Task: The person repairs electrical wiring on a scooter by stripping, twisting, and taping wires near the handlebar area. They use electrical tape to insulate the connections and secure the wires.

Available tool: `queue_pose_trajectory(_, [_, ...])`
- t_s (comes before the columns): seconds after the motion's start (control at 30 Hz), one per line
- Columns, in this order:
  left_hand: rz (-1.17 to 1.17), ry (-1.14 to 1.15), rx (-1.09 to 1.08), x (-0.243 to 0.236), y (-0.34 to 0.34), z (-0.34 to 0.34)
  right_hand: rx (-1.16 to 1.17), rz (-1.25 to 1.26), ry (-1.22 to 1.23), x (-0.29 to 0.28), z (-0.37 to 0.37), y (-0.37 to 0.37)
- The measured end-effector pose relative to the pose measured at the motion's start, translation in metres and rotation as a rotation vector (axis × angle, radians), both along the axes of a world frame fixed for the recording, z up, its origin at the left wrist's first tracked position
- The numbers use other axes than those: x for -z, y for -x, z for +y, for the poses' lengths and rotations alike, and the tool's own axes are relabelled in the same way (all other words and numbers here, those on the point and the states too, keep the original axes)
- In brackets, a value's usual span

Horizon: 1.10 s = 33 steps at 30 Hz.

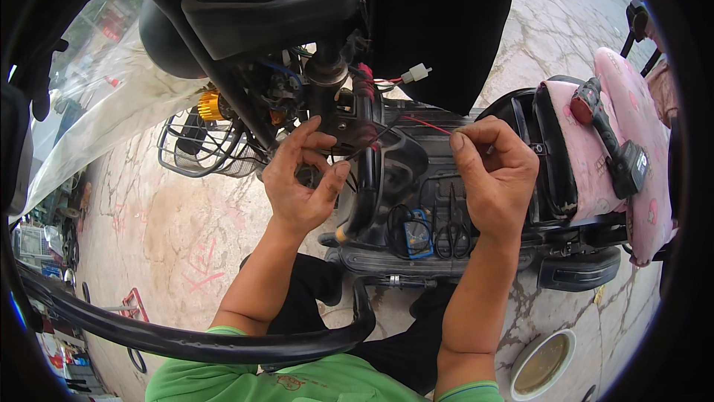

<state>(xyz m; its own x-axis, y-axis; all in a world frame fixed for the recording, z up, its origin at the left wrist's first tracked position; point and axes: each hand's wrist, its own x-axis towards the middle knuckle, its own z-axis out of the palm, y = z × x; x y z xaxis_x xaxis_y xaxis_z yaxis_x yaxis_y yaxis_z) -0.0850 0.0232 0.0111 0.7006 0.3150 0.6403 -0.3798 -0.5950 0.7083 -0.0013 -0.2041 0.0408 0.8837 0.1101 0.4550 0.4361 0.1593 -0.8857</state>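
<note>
My left hand (pixel 301 179) is pinched on a thin black wire (pixel 385 131) beside the exposed steering column (pixel 326 84), with its upper fingers raised. The thumb and forefinger of my right hand (pixel 497 175) grip a red wire (pixel 424 123) over the scooter's footboard (pixel 439 160). Above them, a white plug connector (pixel 416 72) hangs on short wires. A blue meter (pixel 418 237) with coiled dark leads and black scissors (pixel 454 235) lie on the footboard below my hands.
A pink-padded seat (pixel 632 164) carries a power tool (pixel 625 164) on the right. A black curved bar (pixel 186 331) crosses low in front of me. A wire basket (pixel 186 156) and clear plastic sheet (pixel 89 127) are left; a basin (pixel 543 365) sits bottom right.
</note>
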Motion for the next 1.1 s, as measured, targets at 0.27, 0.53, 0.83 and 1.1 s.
queue_pose_trajectory(0.27, [-0.060,-0.207,0.053,-0.016,-0.015,-0.011,-0.150,-0.009,0.088,-0.002,-0.002,0.005])
queue_pose_trajectory(0.53, [0.424,0.287,0.193,-0.035,-0.024,-0.015,-0.231,-0.117,0.154,-0.002,0.004,0.007])
queue_pose_trajectory(0.83, [0.518,0.536,0.336,-0.036,-0.030,-0.016,-0.301,-0.152,0.203,-0.004,0.010,0.012])
queue_pose_trajectory(1.1, [0.223,0.506,0.232,-0.008,0.000,-0.039,-0.094,0.056,0.145,-0.002,0.007,0.010])
